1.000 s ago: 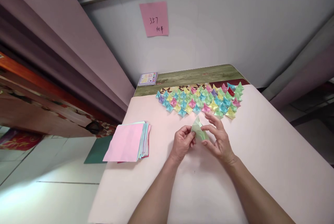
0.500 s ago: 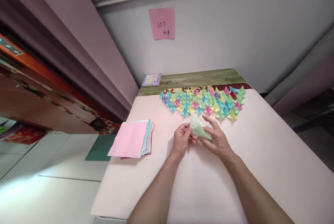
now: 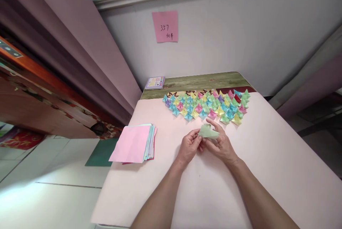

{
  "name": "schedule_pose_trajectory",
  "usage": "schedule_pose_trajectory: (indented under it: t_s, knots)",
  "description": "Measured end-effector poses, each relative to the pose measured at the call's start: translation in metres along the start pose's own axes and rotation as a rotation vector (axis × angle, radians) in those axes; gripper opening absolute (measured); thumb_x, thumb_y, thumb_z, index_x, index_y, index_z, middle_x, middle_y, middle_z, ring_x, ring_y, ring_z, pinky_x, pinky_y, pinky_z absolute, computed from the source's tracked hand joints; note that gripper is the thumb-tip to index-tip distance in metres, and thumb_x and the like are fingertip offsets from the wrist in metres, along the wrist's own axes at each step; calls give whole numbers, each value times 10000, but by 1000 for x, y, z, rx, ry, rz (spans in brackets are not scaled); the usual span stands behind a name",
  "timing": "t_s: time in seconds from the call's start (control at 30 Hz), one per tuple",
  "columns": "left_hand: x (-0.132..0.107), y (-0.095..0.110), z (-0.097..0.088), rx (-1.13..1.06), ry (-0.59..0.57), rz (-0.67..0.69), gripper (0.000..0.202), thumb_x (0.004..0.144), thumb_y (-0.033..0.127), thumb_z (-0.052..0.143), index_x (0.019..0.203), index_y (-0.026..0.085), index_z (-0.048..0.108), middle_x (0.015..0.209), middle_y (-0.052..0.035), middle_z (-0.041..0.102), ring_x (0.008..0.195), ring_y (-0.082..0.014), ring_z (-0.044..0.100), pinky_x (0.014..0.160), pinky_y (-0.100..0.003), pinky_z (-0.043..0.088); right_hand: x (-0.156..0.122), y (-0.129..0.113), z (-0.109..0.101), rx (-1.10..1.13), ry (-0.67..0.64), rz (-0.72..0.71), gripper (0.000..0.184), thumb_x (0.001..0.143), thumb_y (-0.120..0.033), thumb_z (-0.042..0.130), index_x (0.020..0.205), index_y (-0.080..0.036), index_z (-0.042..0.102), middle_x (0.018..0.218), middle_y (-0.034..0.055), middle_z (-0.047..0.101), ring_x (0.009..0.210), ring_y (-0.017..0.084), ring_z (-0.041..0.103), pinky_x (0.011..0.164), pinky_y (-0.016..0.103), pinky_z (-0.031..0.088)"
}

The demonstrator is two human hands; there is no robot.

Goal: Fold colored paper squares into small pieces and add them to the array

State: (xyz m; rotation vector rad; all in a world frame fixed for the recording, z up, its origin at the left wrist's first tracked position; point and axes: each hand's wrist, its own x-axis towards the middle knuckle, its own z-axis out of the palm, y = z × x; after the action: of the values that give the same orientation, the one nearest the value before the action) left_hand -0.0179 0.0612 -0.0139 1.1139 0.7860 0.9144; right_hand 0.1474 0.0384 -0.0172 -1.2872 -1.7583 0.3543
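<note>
A pale green folded paper piece (image 3: 208, 132) is held above the pink table (image 3: 280, 172) between both hands. My left hand (image 3: 189, 147) pinches its left end with fingers closed. My right hand (image 3: 222, 144) grips its right side, fingers curled under and around it. Just beyond the hands lie several finished folded paper shapes (image 3: 207, 105) in blue, green, yellow and pink, packed in rows. A stack of square coloured paper sheets (image 3: 134, 143), pink on top, rests at the table's left edge.
A small colourful paper pack (image 3: 155, 82) lies on the wood-patterned strip (image 3: 197, 79) at the table's far end. A pink note (image 3: 165, 26) is stuck on the wall. Curtains hang left and right; tiled floor lies to the left.
The green paper has been turned and flattened lower between the hands, and my right fingers have closed further round it. The view has shifted slightly.
</note>
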Motion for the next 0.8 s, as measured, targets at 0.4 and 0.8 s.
schedule_pose_trajectory:
  t_s: [0.4, 0.8]
  knots:
    - [1, 1, 6, -145, 175, -69, 413, 733, 458, 769, 934, 110, 671, 687, -54, 711, 562, -162, 663, 598, -292, 565, 3, -8, 1, 184, 145, 200, 494, 793, -438, 723, 1225, -245, 583, 1461, 130, 442, 1348, 319, 428, 1078, 519, 409]
    - [-4, 8, 12, -201, 103, 5, 370, 759, 361, 769, 1010, 125, 634, 916, -94, 737, 772, -188, 701, 752, -311, 559, 3, -15, 5, 732, 67, 647, 401, 709, -561, 765, 758, -180, 652, 595, 3, 636, 538, 142, 582, 533, 263, 488]
